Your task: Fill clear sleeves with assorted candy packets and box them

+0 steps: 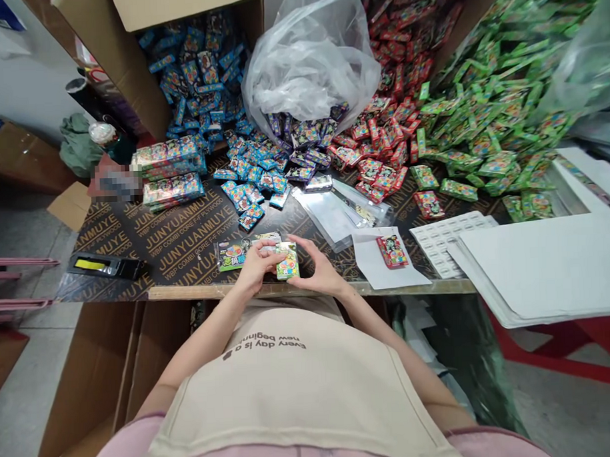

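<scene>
Near the table's front edge, my left hand [259, 265] pinches the left side of a small green candy box [287, 262], its printed face up. My right hand [320, 269] curves round the box from the right, thumb by the lower edge and fingertips by the upper edge. Partly behind my left hand lies a flat printed card [228, 256] in dark and green colours. To the right, a red candy box [392, 251] rests on a white sheet of paper [369, 269]. Clear plastic sleeves [322, 218] lie just beyond my right hand.
Heaps of blue boxes [194, 79], purple boxes [306, 138], red boxes [391, 129] and green boxes [486, 129] fill the back. A plastic bag [313, 55] stands among them. Wrapped stacks [171, 190] and a black tape dispenser [103, 267] sit left; white cards [546, 263] overhang right.
</scene>
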Tool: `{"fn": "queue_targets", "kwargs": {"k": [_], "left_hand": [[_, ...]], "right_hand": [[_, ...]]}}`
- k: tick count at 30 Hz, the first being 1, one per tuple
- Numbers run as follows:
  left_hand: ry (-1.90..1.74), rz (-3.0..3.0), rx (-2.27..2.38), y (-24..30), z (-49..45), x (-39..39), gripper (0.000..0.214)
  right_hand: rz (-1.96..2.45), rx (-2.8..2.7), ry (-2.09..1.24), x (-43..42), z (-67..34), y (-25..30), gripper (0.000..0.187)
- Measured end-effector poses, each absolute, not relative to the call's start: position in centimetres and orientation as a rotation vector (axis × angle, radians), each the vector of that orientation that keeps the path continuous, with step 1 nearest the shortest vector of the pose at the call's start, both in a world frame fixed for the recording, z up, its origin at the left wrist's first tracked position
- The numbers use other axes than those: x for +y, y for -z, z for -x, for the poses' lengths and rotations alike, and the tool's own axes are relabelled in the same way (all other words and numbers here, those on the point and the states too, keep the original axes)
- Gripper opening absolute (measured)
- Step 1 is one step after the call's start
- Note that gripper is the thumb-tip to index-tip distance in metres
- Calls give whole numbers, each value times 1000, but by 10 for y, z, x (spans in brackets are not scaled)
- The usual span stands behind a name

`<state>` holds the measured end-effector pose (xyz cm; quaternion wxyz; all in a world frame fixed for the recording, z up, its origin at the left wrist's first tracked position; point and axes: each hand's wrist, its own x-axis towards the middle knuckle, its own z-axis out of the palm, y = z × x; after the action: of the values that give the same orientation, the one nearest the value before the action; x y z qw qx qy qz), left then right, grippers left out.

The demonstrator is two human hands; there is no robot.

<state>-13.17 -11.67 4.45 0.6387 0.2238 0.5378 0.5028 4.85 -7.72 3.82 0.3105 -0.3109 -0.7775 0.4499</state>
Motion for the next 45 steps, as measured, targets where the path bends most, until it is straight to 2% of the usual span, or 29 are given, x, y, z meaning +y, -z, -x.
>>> {"fn": "queue_targets", "kwargs": {"k": [4,6,9,12,16,19,25,28,31,34,37,40,45], "left_hand": [[-1105,-1137,1572,-40,155,-112,54],[-942,-1601,1764,-37,174,-108,68],[-489,-2063,1802,-27,196,-103,98],[-329,-2147,1747,-16,202,-102,106],[-477,-2068,1676,-13,204,-105,111],[-581,-1947,1684,-21,207,-105,111],[-672,-1892,1656,-40,210,-97,113],[-680,-1915,1548,-47,206,-92,116],[-812,-1840,1604,-49,196,-87,108],[-1143,-1560,1757,-43,179,-82,102],[-1392,-1194,1665,-30,154,-80,72],[-1522,-862,1461,-21,127,-85,45],[-1638,-337,1269,-32,106,-93,44]], "right_hand": [[908,-2162,-734,-71,-54,-34,70],[1024,-2135,-558,-63,-59,-25,67],[1162,-2094,-476,-50,-62,-7,65],[1187,-2116,-573,-43,-57,8,70],[1076,-2084,-948,-40,-51,13,88],[929,-1989,-1193,-35,-54,4,93],[836,-2106,-1121,-11,-56,-34,94],[732,-2156,-1243,-2,-54,-50,93],[743,-2031,-1339,-2,-48,-60,88],[869,-1613,-1405,-11,-31,-61,78],[948,-1154,-1556,-24,-6,-57,68],[1055,-869,-1526,-30,14,-54,50],[1159,-853,-1510,-32,21,-62,28]]}}
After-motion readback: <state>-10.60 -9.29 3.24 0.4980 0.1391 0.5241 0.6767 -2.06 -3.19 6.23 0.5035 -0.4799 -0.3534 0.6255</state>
